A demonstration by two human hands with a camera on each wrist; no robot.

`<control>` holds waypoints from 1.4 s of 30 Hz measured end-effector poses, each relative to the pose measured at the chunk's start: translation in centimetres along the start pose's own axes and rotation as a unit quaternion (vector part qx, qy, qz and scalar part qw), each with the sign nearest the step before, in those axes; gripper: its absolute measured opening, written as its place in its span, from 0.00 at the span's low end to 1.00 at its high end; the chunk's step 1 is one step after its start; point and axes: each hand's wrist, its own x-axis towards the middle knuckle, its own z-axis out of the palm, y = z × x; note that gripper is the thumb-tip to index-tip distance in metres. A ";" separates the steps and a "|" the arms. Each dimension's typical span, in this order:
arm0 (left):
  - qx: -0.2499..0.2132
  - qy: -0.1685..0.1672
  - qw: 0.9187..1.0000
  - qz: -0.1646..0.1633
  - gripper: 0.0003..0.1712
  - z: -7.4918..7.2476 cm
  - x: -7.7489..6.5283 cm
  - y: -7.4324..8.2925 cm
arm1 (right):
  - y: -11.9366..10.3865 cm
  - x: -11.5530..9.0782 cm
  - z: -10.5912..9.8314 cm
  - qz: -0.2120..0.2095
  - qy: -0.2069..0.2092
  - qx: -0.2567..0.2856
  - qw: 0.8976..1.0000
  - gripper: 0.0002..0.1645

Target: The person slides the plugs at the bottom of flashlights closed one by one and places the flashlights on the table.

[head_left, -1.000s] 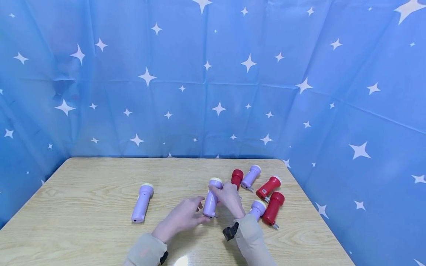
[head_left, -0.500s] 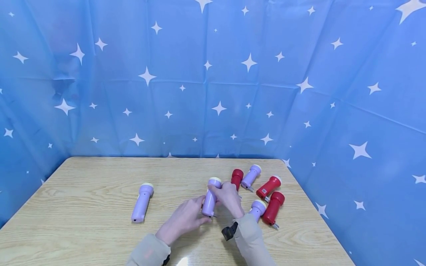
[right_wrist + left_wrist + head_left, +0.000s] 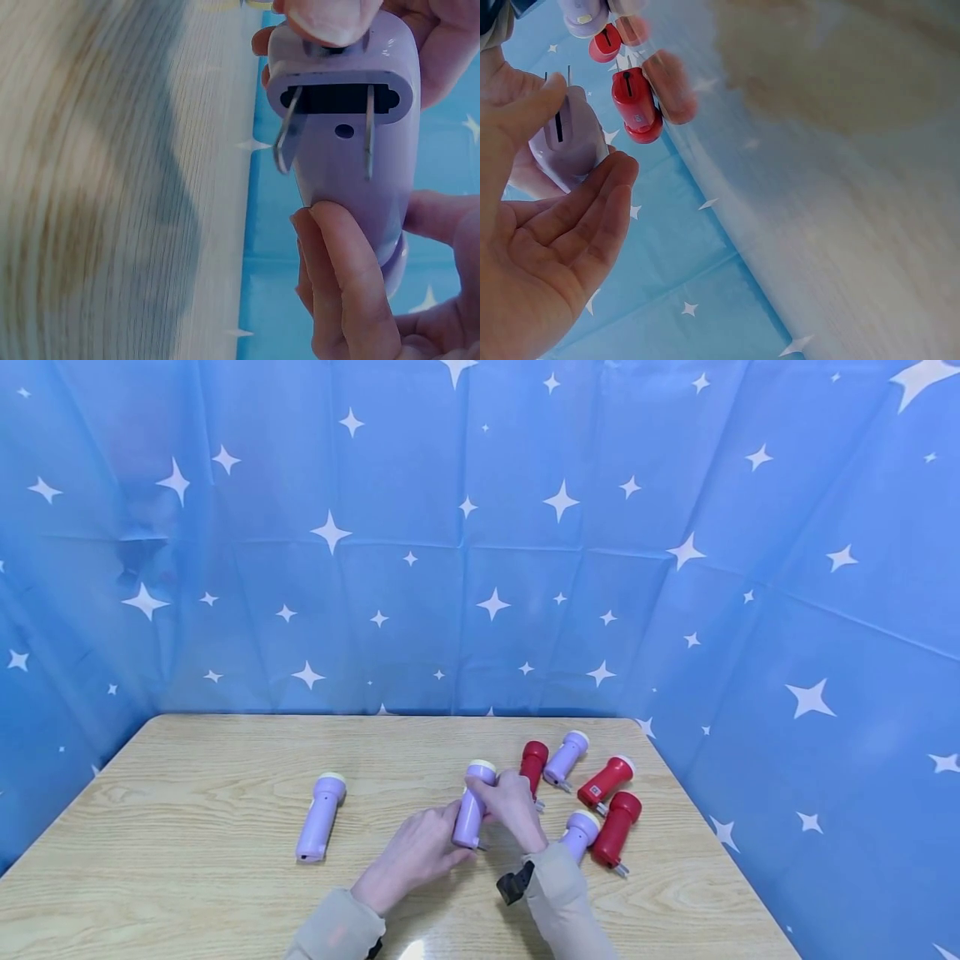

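Note:
A lilac flashlight (image 3: 469,817) is held in both hands over the table, its cream-rimmed head pointing away. My right hand (image 3: 513,806) grips its barrel, thumb on the near side. From the lower left, my left hand (image 3: 418,853) holds the tail end. In the right wrist view, two metal plug prongs (image 3: 369,139) stick out of the slot in the flashlight (image 3: 352,180), and the left thumb (image 3: 334,22) presses at a dark slider just above them. The left wrist view shows that thumb (image 3: 546,101) over the flashlight (image 3: 574,146), the other left fingers bent beneath it.
Another lilac flashlight (image 3: 319,818) lies alone on the left of the wooden table (image 3: 187,827). To the right lie two more lilac flashlights (image 3: 567,760) and three red flashlights (image 3: 617,831), some with prongs out. A blue star-patterned curtain (image 3: 405,585) hangs behind.
The held flashlight has shifted slightly left. My left hand has closed in on its tail end, while my right hand keeps its grip. The flashlights on the table have not moved.

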 end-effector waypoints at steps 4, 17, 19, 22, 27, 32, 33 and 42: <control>0.003 0.004 1.000 0.006 0.33 0.0 0.0 -0.1 | -0.1 -0.1 0.0 0.002 -0.002 0.003 1.000 0.25; 0.049 0.015 0.998 0.033 0.27 -0.2 0.2 -0.2 | -0.6 -0.2 -0.2 0.006 0.004 -0.007 1.000 0.25; 0.064 0.019 0.997 0.038 0.26 -0.3 0.2 -0.2 | -0.7 -0.2 -0.3 0.004 0.008 -0.010 1.000 0.26; 0.082 0.023 0.995 0.045 0.24 -0.3 0.3 -0.2 | -0.8 -0.2 -0.3 0.002 0.013 -0.014 1.000 0.26; 0.092 0.020 0.994 0.049 0.23 -0.4 0.3 -0.1 | -0.8 -0.2 -0.1 -0.004 0.024 -0.016 1.000 0.25; 0.094 0.019 0.994 0.051 0.24 -0.4 0.2 -0.1 | -0.8 -0.2 0.0 -0.011 0.035 -0.024 0.999 0.25; 0.095 0.019 0.994 0.051 0.24 -0.5 0.2 -0.1 | -0.7 -0.2 0.1 -0.012 0.036 -0.025 0.999 0.25; 0.106 0.021 0.992 0.058 0.25 -0.4 0.2 -0.2 | -0.8 -0.2 0.1 -0.012 0.036 -0.016 0.999 0.25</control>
